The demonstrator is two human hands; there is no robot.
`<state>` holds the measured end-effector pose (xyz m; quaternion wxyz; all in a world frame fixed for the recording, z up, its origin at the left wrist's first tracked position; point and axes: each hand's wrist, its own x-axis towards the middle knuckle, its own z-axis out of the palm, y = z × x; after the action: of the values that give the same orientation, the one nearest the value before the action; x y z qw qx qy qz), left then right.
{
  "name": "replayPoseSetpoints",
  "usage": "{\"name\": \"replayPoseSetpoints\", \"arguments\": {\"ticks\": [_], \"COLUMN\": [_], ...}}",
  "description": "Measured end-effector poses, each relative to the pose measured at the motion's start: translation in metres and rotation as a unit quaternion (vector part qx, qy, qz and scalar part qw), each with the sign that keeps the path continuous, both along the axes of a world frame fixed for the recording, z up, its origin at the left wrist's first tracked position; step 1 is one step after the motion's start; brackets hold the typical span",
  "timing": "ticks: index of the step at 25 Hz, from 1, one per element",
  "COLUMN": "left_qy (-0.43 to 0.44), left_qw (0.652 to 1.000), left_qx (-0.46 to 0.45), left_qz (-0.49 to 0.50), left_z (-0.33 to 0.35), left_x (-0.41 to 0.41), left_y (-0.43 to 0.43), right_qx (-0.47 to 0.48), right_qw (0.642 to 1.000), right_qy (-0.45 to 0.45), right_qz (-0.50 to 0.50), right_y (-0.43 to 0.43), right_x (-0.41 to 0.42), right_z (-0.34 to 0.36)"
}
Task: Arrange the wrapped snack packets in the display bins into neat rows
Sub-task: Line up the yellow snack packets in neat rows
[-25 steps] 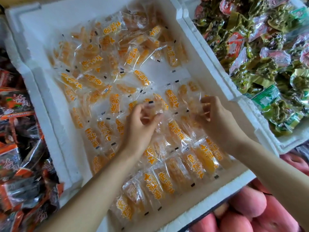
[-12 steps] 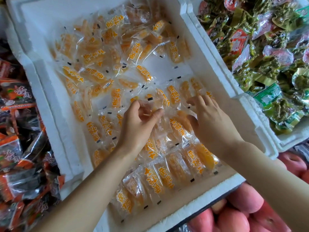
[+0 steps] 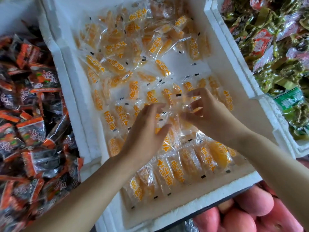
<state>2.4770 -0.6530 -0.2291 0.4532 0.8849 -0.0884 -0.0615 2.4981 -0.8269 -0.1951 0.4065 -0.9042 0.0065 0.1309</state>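
Observation:
A white foam bin (image 3: 217,204) holds many clear snack packets with orange filling. Along the front edge a neat row of packets (image 3: 184,166) lies side by side. Loose packets (image 3: 133,39) lie jumbled at the back and the left. My left hand (image 3: 145,133) hovers over the middle packets, fingers spread and blurred, thumb apart from them, gripping nothing that I can see. My right hand (image 3: 210,116) is just to its right, with the fingertips pinching a crinkled clear packet (image 3: 189,107) above the pile.
A bin of dark packets with orange print (image 3: 33,114) borders the left side. Another foam bin with green and red packets (image 3: 275,47) stands to the right. Pink round fruit (image 3: 250,213) lies below the front rim.
My right hand has moved left to the middle and now pinches a packet. My left hand's fingers have spread open from their earlier pinch.

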Motion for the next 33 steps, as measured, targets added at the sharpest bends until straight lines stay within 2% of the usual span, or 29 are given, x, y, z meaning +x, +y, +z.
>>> {"name": "replayPoseSetpoints", "arguments": {"ticks": [3, 5, 7, 10, 15, 18, 21, 24, 27, 30, 33], "left_qy": [-0.101, -0.116, -0.131, -0.149, -0.152, -0.126, -0.108, -0.066, 0.027, 0.012, 0.001], "left_qw": [0.969, 0.950, 0.942, 0.940, 0.939, 0.962, 0.983, 0.988, 0.979, 0.967, 0.966], "left_qx": [0.196, 0.257, 0.285, 0.288, 0.287, 0.211, 0.139, 0.132, 0.186, 0.233, 0.226], "left_qz": [-0.113, -0.132, -0.118, -0.103, -0.116, -0.117, -0.047, 0.038, 0.083, 0.100, 0.124], "left_z": [-0.018, -0.023, -0.025, -0.026, -0.029, -0.023, -0.011, -0.009, -0.016, -0.021, -0.023], "left_x": [-0.016, -0.021, -0.022, -0.023, -0.022, -0.013, 0.013, 0.049, 0.078, 0.093, 0.101], "left_y": [0.014, 0.015, 0.013, 0.012, 0.016, 0.023, 0.034, 0.046, 0.052, 0.047, 0.040], "right_qx": [-0.108, -0.115, -0.142, -0.219, -0.235, -0.224, -0.188, -0.168, -0.150, -0.156, -0.184], "right_qw": [0.991, 0.986, 0.981, 0.953, 0.943, 0.948, 0.951, 0.959, 0.978, 0.983, 0.978], "right_qy": [-0.008, 0.005, -0.036, -0.153, -0.175, -0.188, -0.221, -0.203, -0.137, -0.094, -0.081], "right_qz": [0.084, 0.116, 0.124, 0.145, 0.161, 0.126, 0.111, 0.103, 0.051, -0.010, -0.047], "right_y": [0.009, 0.014, 0.015, 0.013, 0.010, 0.014, 0.021, 0.030, 0.043, 0.055, 0.058], "right_x": [-0.004, -0.007, -0.012, -0.020, -0.025, -0.022, -0.002, 0.041, 0.086, 0.118, 0.138], "right_z": [-0.015, -0.026, -0.033, -0.041, -0.039, -0.022, -0.011, -0.021, -0.039, -0.051, -0.055]}}
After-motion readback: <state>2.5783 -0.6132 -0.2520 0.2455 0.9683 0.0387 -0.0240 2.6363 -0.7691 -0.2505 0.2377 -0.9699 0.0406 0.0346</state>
